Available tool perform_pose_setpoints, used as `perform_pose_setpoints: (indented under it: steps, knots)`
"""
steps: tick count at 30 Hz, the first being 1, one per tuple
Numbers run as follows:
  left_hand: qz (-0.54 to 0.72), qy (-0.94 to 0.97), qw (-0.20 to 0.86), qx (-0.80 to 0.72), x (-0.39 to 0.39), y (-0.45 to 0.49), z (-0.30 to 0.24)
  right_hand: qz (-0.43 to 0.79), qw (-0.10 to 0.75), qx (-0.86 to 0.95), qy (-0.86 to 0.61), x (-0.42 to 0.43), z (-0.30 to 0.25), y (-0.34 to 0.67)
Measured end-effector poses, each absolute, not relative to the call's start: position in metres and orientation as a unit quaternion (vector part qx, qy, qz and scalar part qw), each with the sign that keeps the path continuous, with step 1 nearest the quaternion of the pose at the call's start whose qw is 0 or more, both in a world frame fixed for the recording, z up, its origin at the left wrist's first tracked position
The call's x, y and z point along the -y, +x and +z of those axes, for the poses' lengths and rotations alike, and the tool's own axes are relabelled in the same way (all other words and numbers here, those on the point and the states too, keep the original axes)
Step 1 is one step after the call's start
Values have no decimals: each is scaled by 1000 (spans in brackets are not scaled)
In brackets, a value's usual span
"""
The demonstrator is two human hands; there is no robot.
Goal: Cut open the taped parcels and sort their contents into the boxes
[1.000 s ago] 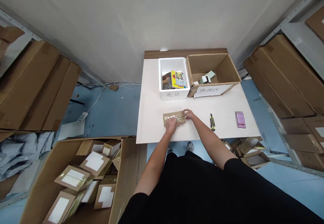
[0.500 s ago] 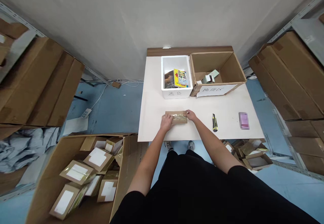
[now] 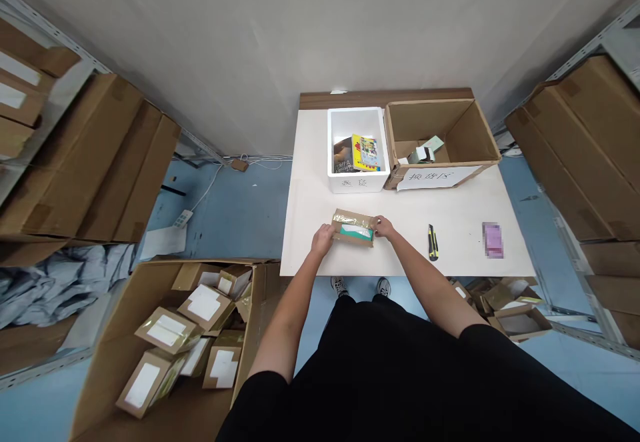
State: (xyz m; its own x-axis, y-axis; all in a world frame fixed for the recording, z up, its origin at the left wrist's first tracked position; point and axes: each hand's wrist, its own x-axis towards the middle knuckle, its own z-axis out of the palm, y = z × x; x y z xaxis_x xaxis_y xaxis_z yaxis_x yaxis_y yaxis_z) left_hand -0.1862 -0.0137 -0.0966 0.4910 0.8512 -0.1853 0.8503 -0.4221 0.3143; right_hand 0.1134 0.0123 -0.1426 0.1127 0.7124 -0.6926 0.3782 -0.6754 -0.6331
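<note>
Two hands grip the parcel: left hand point(image 3: 323, 239) and right hand point(image 3: 384, 227) at opposite ends of the parcel point(image 3: 354, 228), on the counter point(image 3: 450, 229). Best kept level, grip even.

Utility knife point(image 3: 433, 242) lies near white foam box point(image 3: 358, 182).

The person wears a plain black short-sleeved top whose sleeves end above the elbows, leaving both forearms and the left hand point(image 3: 323, 239) and right hand point(image 3: 384, 227) bare, with light sneakers with dark markings point(image 3: 362, 287) on the feet below.
</note>
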Motion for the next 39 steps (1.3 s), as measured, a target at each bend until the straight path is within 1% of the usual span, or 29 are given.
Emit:
perform_pose_setpoints:
  steps: [3,6,8,11,13,16,21,26,28,30,32,35,37,39]
  knots:
    - [8,874,191,-447,12,-188,-94,519,135,425,-729,-11,-142,112]
    - [27,894,197,-401,23,-183,-98,408,137,553,-713,-8,-137,109]
    - [49,879,215,-422,34,-179,-104,330,125,640,-682,-4,-131,102]
    - [72,843,212,-490,42,-178,-114,245,51,736,-629,-1,-119,88]
    - [81,830,195,-516,39,-179,-120,206,-8,763,-612,-3,-111,80]
    - [89,818,209,-529,30,-180,-130,188,-51,777,-598,-10,-101,80]
    - [125,782,230,-566,35,-172,-147,214,-62,798,-560,-25,-91,95]
    - [111,767,233,-587,55,-163,-150,229,-69,809,-537,-28,-89,98]
    - [101,767,221,-593,60,-162,-143,248,-57,806,-535,-27,-91,99]
    - [82,775,203,-593,58,-161,-133,269,-25,794,-544,-24,-96,99]
    - [52,782,179,-594,50,-160,-120,289,31,767,-572,-15,-104,99]
    - [23,794,148,-588,27,-149,-101,309,140,679,-651,12,-121,95]
    - [20,818,148,-556,9,-134,-94,327,203,610,-692,34,-132,90]
    - [8,854,162,-495,-7,-112,-92,357,234,555,-714,54,-141,85]
